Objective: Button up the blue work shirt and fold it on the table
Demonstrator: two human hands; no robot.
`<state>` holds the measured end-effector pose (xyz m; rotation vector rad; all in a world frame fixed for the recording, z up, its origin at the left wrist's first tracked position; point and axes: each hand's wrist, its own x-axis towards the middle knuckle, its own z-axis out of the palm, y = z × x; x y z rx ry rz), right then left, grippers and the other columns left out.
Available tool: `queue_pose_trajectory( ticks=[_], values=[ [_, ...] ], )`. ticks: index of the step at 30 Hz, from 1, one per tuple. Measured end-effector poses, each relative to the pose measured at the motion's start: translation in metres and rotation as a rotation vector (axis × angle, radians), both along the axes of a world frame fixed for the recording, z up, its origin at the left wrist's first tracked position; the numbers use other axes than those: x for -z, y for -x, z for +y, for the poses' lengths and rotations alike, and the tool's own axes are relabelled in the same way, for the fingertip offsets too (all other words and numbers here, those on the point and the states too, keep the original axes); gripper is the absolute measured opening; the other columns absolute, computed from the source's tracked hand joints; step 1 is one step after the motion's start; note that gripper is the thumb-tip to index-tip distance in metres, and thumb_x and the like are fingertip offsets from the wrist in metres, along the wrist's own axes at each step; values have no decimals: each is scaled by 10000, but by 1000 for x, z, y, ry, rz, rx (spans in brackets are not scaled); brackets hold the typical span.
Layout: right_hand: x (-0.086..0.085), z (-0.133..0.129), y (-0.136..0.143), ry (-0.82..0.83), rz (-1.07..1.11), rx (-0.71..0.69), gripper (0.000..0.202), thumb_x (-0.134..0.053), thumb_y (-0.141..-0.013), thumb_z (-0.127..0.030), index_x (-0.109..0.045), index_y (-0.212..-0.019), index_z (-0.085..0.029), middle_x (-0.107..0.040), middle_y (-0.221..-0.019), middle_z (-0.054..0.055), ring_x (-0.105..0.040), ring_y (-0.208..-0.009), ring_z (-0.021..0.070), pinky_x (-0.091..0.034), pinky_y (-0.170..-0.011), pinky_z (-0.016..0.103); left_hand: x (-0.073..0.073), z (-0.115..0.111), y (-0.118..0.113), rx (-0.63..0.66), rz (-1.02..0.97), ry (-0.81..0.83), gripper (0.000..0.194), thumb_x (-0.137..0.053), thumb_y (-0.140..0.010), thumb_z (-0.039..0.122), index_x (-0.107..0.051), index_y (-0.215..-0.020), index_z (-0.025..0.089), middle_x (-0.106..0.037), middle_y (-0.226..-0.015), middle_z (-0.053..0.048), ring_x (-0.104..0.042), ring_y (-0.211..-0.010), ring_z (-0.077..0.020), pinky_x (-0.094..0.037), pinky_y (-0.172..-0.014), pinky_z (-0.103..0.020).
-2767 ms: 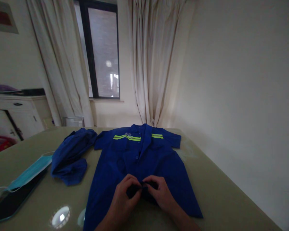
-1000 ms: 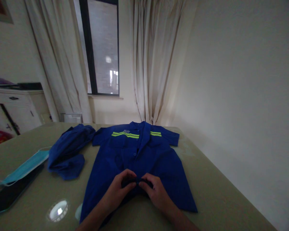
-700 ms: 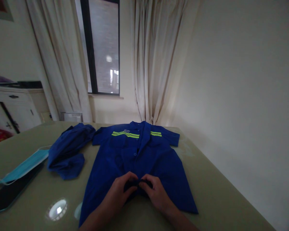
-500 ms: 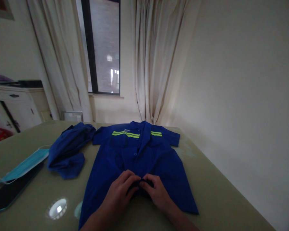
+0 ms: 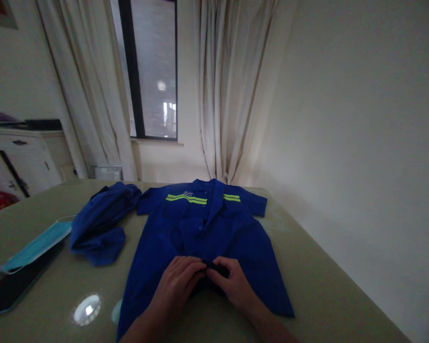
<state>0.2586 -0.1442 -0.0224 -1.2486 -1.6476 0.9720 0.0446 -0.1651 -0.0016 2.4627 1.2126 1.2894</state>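
Note:
A blue short-sleeved work shirt [image 5: 232,233] with yellow-green stripes across the chest lies spread out, collar at the far end. Its front is buttoned partway, and one button shows at mid-chest. My left hand [image 5: 180,276] pinches the front placket near the lower hem. Close beside it, my right hand [image 5: 232,281] grips the same cloth between thumb and fingers. The hem is lifted and bunched where the fingertips nearly meet. Whatever button lies between the fingers is hidden.
A crumpled blue garment [image 5: 100,224] lies left of the shirt on the glossy table [image 5: 329,295]. Farther left, a light-blue face mask [image 5: 39,245] rests on a dark flat object [image 5: 21,290]. A wall [image 5: 364,143] borders the table's right side; curtains [image 5: 221,95] hang behind.
Both hands stay at the shirt's lower front. The left fingers have flattened and drawn closer together, and the right hand has shifted very slightly. The shirt lies as before.

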Motion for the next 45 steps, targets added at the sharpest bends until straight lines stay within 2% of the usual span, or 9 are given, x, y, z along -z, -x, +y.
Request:
queue_pose_trajectory(
  ticks=[7,16,22,26,30,32,35,40,45],
  values=[
    [17,0,-4,-64,18,25,469,-831,-698,-528,-763,-1058,-234,-718,-1069,77,-653,-1037,299,-536,-945,415,4,1,4,-5,6,-25,234,-576,-996,307,-765,-1133,331,-777,-1035,-43,-723,-912,-192,-588,-801,-299],
    [15,-5,-4,-37,5,0,491,-805,-712,-542,-744,-1072,-213,-695,-1104,101,-636,-1070,318,-507,-971,437,2,-2,-2,71,-113,230,201,-587,-973,240,-730,-1105,293,-747,-1082,-41,-690,-1003,-197,-555,-902,-313],
    [-31,2,-21,-98,138,-320,407,-610,-888,-601,-752,-982,-231,-697,-963,55,-643,-945,255,-485,-888,367,-12,-5,-4,58,-282,510,234,-776,-807,221,-681,-1019,255,-720,-922,1,-670,-874,-177,-525,-803,-280],
    [-57,5,-20,-168,138,-267,370,-498,-997,-513,-740,-1018,-233,-681,-997,50,-621,-961,217,-461,-886,325,-30,-17,-12,316,-155,555,81,-785,-829,306,-734,-824,242,-708,-877,-17,-645,-856,-170,-490,-795,-280],
    [-58,-5,-5,-165,-119,-352,298,-566,-995,-444,-712,-1179,-261,-611,-1146,48,-601,-1014,183,-459,-912,300,-40,-35,-24,467,-38,729,192,-758,-849,438,-787,-859,249,-723,-979,-36,-646,-951,-177,-490,-836,-261],
    [-55,-10,0,-160,-247,-388,199,-613,-968,-366,-737,-1074,-252,-587,-1165,43,-597,-1029,177,-451,-920,296,-40,-36,-25,418,-37,821,272,-698,-885,482,-779,-874,223,-723,-917,-25,-638,-880,-159,-483,-769,-231],
    [-49,-10,2,-161,-316,-258,9,-673,-871,-210,-682,-872,-211,-581,-1069,29,-595,-939,164,-449,-844,282,-32,-23,-18,232,-96,805,390,-533,-979,506,-733,-867,190,-707,-833,-23,-613,-775,-154,-480,-703,-242],
    [-31,5,-4,-36,-96,-83,188,-641,-742,-112,-546,-863,-220,-533,-836,-21,-548,-731,143,-418,-661,259,-6,7,11,-160,110,430,312,-536,-979,426,-688,-1203,271,-695,-1233,-77,-619,-1151,-269,-426,-1077,-476],
    [-25,14,-6,192,287,-81,359,-609,-670,-147,-545,-1010,-244,-571,-889,-30,-540,-695,128,-384,-619,246,0,17,41,-294,374,443,362,-568,-925,253,-659,-1262,348,-690,-1324,-23,-615,-1257,-265,-191,-1213,-648]
  ],
)
